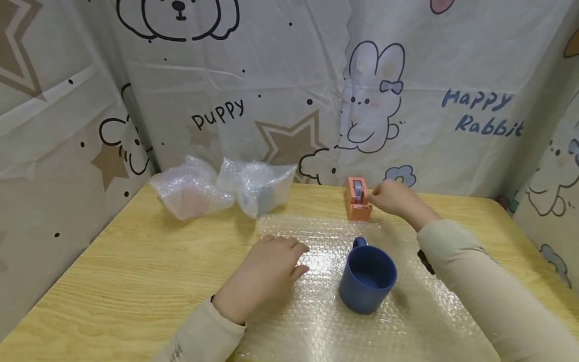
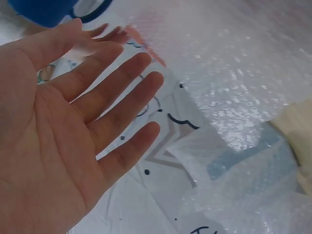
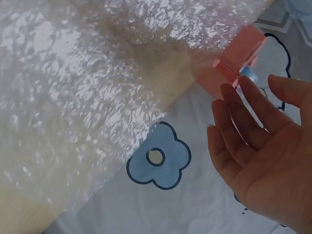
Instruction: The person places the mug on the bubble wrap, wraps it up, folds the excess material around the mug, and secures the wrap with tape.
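Note:
A blue mug (image 1: 366,286) stands upright on a sheet of bubble wrap (image 1: 312,311) spread over the table, its handle pointing to the back. My left hand (image 1: 262,276) is over the sheet's left part, apart from the mug; the left wrist view shows its palm bare and fingers spread. At the back, my right hand (image 1: 395,201) reaches to the right side of an orange tape dispenser (image 1: 360,214) with a roll of clear tape. In the right wrist view its fingers are loosely bent and its thumb stands apart. Whether the fingertips touch the dispenser is unclear.
Two bubble-wrapped bundles sit at the back left: one with something pinkish inside (image 1: 192,193), the other with something bluish (image 1: 260,191). A printed cloth (image 1: 271,75) hangs behind and at both sides of the wooden table (image 1: 149,271).

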A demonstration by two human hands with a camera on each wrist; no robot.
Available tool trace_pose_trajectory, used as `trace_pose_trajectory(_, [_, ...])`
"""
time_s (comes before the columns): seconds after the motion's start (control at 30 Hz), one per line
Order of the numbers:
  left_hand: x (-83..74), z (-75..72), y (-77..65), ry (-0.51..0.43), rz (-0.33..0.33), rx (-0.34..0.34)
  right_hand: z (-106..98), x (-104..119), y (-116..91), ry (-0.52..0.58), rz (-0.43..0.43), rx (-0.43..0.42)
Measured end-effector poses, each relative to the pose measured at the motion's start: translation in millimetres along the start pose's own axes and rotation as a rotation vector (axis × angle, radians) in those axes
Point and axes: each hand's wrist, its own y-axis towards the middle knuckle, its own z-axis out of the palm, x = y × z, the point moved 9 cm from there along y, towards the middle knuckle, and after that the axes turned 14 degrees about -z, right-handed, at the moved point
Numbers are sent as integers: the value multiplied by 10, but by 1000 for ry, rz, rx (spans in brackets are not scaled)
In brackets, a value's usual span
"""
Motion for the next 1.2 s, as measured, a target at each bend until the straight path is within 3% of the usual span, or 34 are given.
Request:
trace_pose_trajectory(0.17, [-19,-40,-26,15,8,-23,109,-32,119,7,62,16])
trace_pose_trajectory(0.47, [-28,-31,-21,18,16,-29,99,-48,127,2,163,-66])
trace_pose_trajectory(0.67, [-51,-8,-17,24,23,-24,83,-67,126,45,164,-91])
trace_pose_trajectory(0.87, [-72,-12,-35,19,49,-36,80,-57,149,150,171,-99])
trace_pose_trajectory(1.2, [-80,26,-55,43,37,-18,75,-115,107,372,200,-99])
